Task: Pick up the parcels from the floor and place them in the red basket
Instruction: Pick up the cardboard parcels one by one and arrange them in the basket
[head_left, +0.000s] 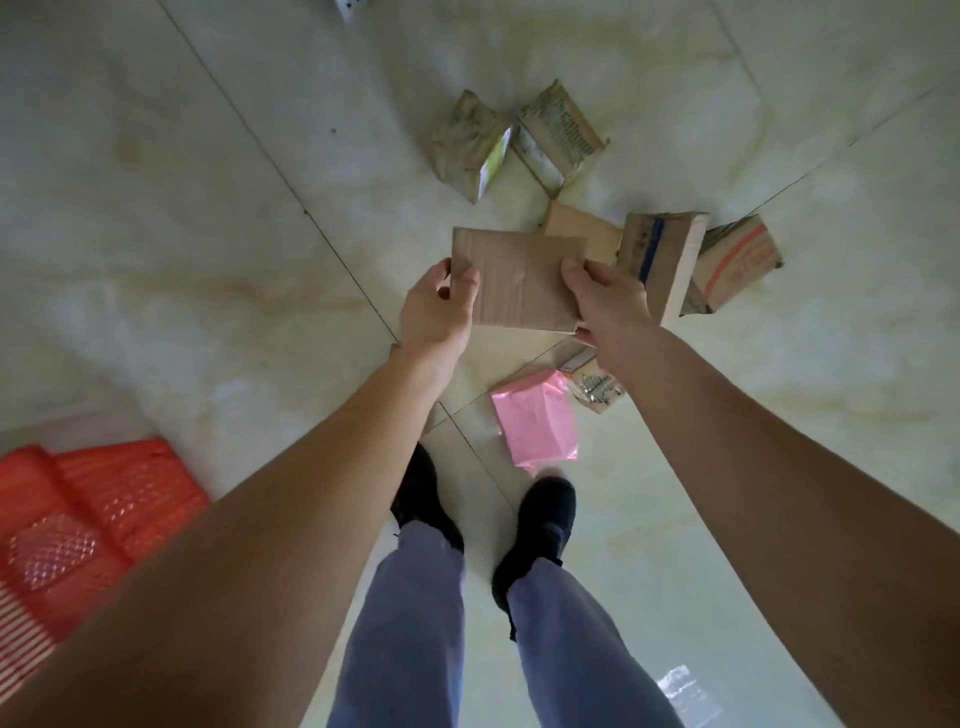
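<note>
A flat brown cardboard parcel (519, 280) is held up above the floor between both hands. My left hand (436, 312) grips its left edge with the thumb on top. My right hand (605, 301) grips its right edge. Several other parcels lie on the tiled floor: a pink plastic packet (537, 421) near my feet, a box with blue tape (662, 260), a box with red print (737, 265), and two worn paper-wrapped parcels (470, 140) (558, 137) farther off. The red basket (78, 525) stands at the lower left, partly hidden by my left arm.
My two feet in black shoes (540, 525) stand on the pale tiled floor (208, 234), just below the pink packet. A small taped parcel (597, 387) lies partly under my right wrist. A white object (350, 6) shows at the top edge.
</note>
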